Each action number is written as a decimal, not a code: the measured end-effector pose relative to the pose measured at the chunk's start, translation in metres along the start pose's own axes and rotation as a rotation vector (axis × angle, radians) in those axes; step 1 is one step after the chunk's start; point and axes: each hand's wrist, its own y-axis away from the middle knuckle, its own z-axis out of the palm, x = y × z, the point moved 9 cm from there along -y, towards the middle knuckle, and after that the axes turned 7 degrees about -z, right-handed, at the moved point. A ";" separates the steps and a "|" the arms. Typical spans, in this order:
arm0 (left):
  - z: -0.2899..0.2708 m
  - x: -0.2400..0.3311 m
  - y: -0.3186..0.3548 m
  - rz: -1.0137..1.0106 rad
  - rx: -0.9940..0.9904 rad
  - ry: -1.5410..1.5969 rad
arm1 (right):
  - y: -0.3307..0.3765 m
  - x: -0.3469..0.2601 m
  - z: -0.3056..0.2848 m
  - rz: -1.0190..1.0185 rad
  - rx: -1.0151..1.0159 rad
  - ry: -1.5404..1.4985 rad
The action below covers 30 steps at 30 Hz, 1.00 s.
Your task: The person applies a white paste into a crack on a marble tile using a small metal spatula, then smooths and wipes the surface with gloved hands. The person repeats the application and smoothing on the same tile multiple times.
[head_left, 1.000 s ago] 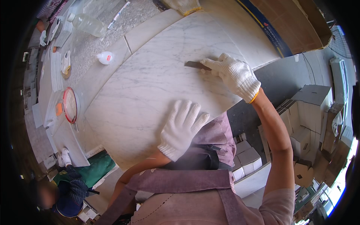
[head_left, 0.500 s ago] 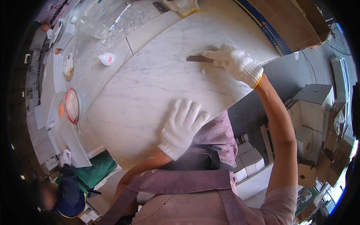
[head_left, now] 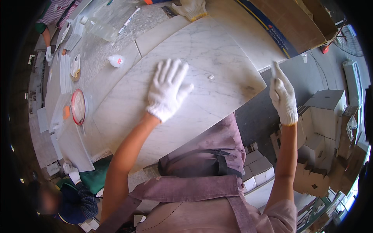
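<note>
A large white marble-look slab with grey veins lies on the table in front of me. My left hand, in a white knit glove, rests flat on it, fingers extended and thumb out. Off the slab's right corner, my gloved right hand is closed around a putty knife. Its blade points up and away, edge-on and slightly blurred, with the handle hidden in my fist. A small white lump sits on the slab between my hands. A dark smudge shows near the slab's right corner.
A cardboard box stands at the far right beside a spare glove. To the left are a white squeeze bottle, a clear bottle, a marker and a red-rimmed tub. Co-workers are at upper and lower left; cartons stand right.
My left hand has slid forward and left across the slab. My right hand has drawn the putty knife off the surface, rightward past the slab's edge.
</note>
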 end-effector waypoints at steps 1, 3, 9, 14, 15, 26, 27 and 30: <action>0.008 -0.014 -0.019 -0.122 -0.087 -0.057 | 0.017 0.008 -0.015 -0.046 0.134 -0.267; 0.017 0.021 -0.039 -0.104 -0.115 -0.133 | 0.039 0.023 -0.029 -0.068 0.109 -0.564; 0.016 0.277 0.099 0.947 -0.836 0.883 | 0.084 0.036 -0.079 -0.191 0.260 -0.843; 0.021 0.168 -0.022 0.511 -0.212 0.345 | 0.111 0.067 -0.127 -0.132 0.451 -0.308; 0.019 0.134 -0.055 0.415 -0.079 0.054 | 0.116 0.076 -0.130 -0.122 0.463 -0.277; 0.013 0.250 0.064 0.913 -0.429 0.458 | 0.099 0.092 -0.074 -0.019 0.529 -0.540; 0.027 0.272 0.094 0.897 -0.920 0.725 | 0.096 0.077 -0.070 -0.085 0.469 -0.525; 0.000 0.252 0.098 0.953 -0.423 0.668 | 0.092 0.059 -0.056 -0.085 0.401 -0.656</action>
